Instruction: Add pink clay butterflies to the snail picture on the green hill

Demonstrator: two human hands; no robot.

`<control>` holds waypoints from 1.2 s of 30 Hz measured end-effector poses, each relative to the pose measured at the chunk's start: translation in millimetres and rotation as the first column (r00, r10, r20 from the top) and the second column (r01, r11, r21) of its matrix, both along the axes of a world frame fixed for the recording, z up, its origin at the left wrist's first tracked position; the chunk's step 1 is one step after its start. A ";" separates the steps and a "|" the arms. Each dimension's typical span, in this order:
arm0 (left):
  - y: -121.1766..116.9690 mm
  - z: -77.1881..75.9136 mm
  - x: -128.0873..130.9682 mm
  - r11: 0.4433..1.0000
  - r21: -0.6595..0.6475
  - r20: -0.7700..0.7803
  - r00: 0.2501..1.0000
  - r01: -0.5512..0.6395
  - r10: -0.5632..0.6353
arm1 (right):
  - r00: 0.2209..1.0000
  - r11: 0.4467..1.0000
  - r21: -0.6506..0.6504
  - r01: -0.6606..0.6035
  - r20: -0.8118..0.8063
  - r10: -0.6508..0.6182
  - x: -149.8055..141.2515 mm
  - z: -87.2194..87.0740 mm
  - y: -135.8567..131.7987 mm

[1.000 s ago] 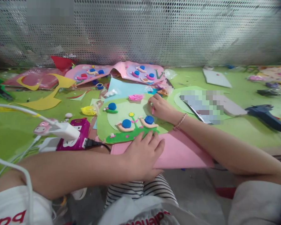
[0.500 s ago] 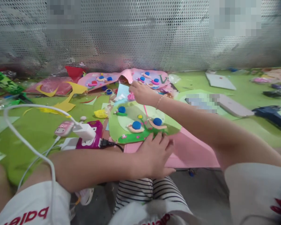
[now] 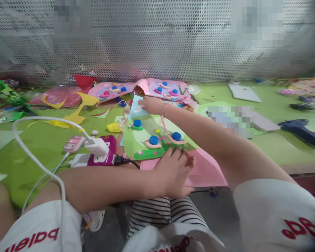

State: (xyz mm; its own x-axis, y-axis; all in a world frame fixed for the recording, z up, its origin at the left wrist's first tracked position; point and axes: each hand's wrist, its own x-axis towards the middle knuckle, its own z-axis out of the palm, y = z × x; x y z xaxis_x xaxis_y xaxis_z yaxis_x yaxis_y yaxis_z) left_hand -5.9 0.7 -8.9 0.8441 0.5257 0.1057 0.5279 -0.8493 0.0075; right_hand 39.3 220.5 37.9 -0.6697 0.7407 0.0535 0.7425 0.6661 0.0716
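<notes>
Head view, left hand: The left hand [image 3: 172,174] is laid palm down, unclenched, with nothing seen grasped; the lower edge of the green sheet [image 3: 146,134] is touched by its fingertips, and the pink sheet [image 3: 206,169] is partly covered by it.
Head view, right hand: The right hand [image 3: 150,105] is held beyond the green sheet, over the light blue sheet [image 3: 137,101], with fingers bent beside a crumpled white piece [image 3: 137,109]; whether it is grasped cannot be told.
Head view, green sheet: It is placed on the near side of the tabletop [image 3: 283,150], with its lower part over the pink sheet. Three blue-shelled snails [image 3: 154,140], a yellow flower [image 3: 157,131] and a dark green strip [image 3: 144,154] are carried on it. A thin pink strip [image 3: 163,121] is seen above it, its upper end hidden by the right arm.
Head view, far side: A pink panel [image 3: 144,85] with more snails is placed beyond the light blue sheet.
Head view, left side: A purple power strip [image 3: 110,148], with white plugs and a black plug inserted, is seen near a yellow bag [image 3: 114,127] and yellow paper scraps [image 3: 77,113].
Head view, right side: A blue glue gun [image 3: 303,129] is seen near a blurred phone-like object [image 3: 265,120].
</notes>
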 end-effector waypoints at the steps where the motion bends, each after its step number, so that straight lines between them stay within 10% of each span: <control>1: 0.2 1.8 -0.3 1.000 -0.018 0.025 1.000 0.007 -0.007 | 0.999 1.000 0.012 -0.019 -0.036 0.020 8.9 4.7 -11.0; 5: 1.6 11.9 -1.8 0.968 -0.219 0.334 0.942 0.119 -0.041 | 0.935 0.994 0.046 -0.102 -0.338 0.112 65.7 24.9 -78.5; 9: 3.3 12.9 -0.5 0.821 -0.499 0.729 0.646 0.278 0.225 | 0.838 0.990 0.141 0.023 -0.542 0.058 138.4 26.7 -159.9; 16: 6.5 2.5 6.4 0.554 -0.733 0.669 0.569 0.395 0.479 | 0.812 0.936 0.294 0.191 -0.583 0.017 166.6 -12.4 -250.8; 23: 6.5 13.6 5.6 0.536 -0.764 0.610 0.675 0.360 0.416 | 0.625 0.961 0.099 0.258 -0.776 -0.088 135.9 -26.3 -260.2; 31: 10.0 10.7 6.3 0.518 -0.777 0.594 0.690 0.358 0.414 | 0.391 0.967 -0.222 -0.120 -0.906 -0.160 153.7 -25.0 -255.0; 36: 8.8 7.6 8.0 0.451 -0.803 0.574 0.706 0.388 0.414 | 0.565 0.972 -0.176 -0.154 -0.823 -0.059 162.1 -23.0 -246.3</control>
